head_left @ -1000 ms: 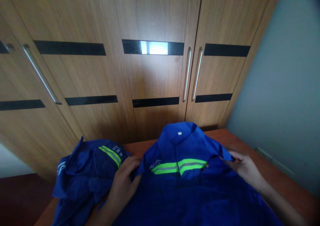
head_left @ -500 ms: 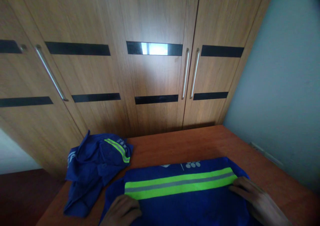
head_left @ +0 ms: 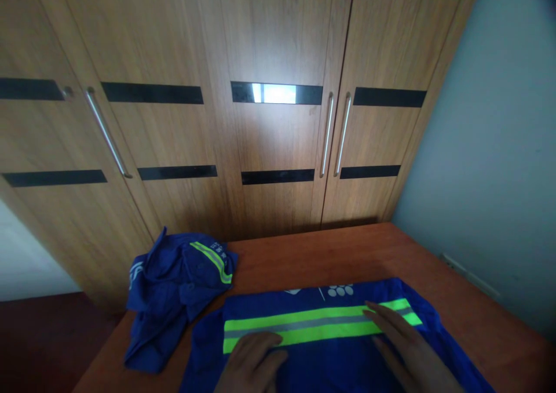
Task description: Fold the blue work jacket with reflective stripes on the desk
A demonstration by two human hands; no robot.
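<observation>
Both hands are sliding inward along the garment compared with half a second back: I'm seeing the left hand [head_left: 252,363] now lying flat just under the left stretch of the neon stripe [head_left: 319,326], where a moment ago it sat lower and further out by the edge, and the right hand [head_left: 406,355] is coming in from the far right corner so its fingers [head_left: 382,316] are now lying across the stripe itself. A full second back the collar and front were still showing; now I'm looking at the back panel of the blue work jacket [head_left: 343,352], spread flat on the wooden table [head_left: 325,254] right under both palms. My read is that the flip is done and the hands are pressing and smoothing the cloth flat.

Neither hand is gripping anything: both are open, fingers extended and loosely together, palms down on the fabric.

As for writing, just beyond the right fingertips a small white logo [head_left: 340,290] of dots is showing beside a thin white mark, too small for me to read. Off beyond the left hand, the second crumpled blue jacket [head_left: 174,291] is carrying white characters by its own stripe, not legible from here.
</observation>
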